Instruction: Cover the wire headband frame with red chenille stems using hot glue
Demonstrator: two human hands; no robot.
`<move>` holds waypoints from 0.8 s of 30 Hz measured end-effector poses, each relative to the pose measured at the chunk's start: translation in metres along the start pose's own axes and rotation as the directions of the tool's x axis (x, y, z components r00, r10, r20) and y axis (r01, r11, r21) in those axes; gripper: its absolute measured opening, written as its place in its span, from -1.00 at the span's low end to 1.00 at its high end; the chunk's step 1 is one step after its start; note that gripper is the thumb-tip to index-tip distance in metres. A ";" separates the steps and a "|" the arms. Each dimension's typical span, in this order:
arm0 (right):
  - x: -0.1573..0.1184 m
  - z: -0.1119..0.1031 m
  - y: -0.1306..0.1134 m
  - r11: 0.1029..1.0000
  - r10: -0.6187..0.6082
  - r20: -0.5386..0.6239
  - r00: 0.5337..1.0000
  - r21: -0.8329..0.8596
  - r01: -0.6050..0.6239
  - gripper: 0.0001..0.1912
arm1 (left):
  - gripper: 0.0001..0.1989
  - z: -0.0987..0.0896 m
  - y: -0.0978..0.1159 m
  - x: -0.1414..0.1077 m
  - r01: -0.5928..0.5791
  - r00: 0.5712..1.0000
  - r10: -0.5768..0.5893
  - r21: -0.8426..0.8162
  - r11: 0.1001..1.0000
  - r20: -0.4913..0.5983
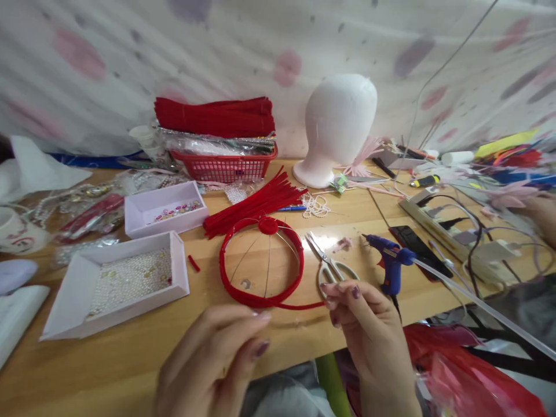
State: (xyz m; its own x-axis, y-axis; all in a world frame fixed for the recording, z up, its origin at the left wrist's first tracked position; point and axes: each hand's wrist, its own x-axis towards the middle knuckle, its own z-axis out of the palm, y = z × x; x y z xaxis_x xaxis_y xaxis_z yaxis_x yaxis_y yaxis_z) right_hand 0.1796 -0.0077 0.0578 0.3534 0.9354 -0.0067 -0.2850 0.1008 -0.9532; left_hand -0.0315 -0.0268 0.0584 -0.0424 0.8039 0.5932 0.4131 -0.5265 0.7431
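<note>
A ring wrapped in red pipe cleaner (223,272) rests on the table, with bare wires crossing it and a red coil (268,225) at its far side. One loose red pipe cleaner (299,306) runs from its near edge toward the right. My right hand (365,318) pinches the end of that strand between thumb and fingers. Just below the ring, my left hand (212,353) hovers with thumb and forefinger apart and nothing seen between them. Scissors (325,260) lie partly open beyond my right hand. A blue glue gun (391,260) is to their right.
Two white boxes hold beads (180,284) and pink gems (202,208). Behind the ring lie red pipe cleaners (252,202), a red basket (226,168) and a foam head (339,121). A power strip (434,226) with cables and a phone (417,249) are at right, near another person's hand (541,211).
</note>
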 end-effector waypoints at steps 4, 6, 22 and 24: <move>-0.008 0.010 0.002 0.996 0.071 0.117 0.991 0.042 -0.076 -0.81 | -0.78 0.025 0.011 0.023 -0.012 0.985 0.033 -0.121 0.993 0.170; -0.012 0.014 0.004 0.995 0.078 0.184 0.980 0.040 -0.087 -0.82 | -0.74 0.033 0.008 0.026 -0.040 0.985 0.061 -0.124 0.991 0.164; -0.019 0.009 0.007 0.986 0.007 0.393 0.920 -0.154 0.058 -0.74 | -0.77 0.034 -0.009 0.022 -0.289 0.945 0.227 0.274 0.918 0.237; -0.020 0.010 0.004 0.981 0.004 0.428 0.904 -0.177 0.079 -0.72 | -0.78 0.037 -0.009 0.019 -0.241 0.959 0.185 0.268 0.933 0.217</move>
State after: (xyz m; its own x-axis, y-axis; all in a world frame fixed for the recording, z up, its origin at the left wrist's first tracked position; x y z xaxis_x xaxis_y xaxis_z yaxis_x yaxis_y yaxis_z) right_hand 0.1620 -0.0229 0.0572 -0.0634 0.9908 0.1192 -0.0934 0.1131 -0.9892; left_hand -0.0020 0.0039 0.0516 0.2329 0.7329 0.6392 0.6397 -0.6105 0.4669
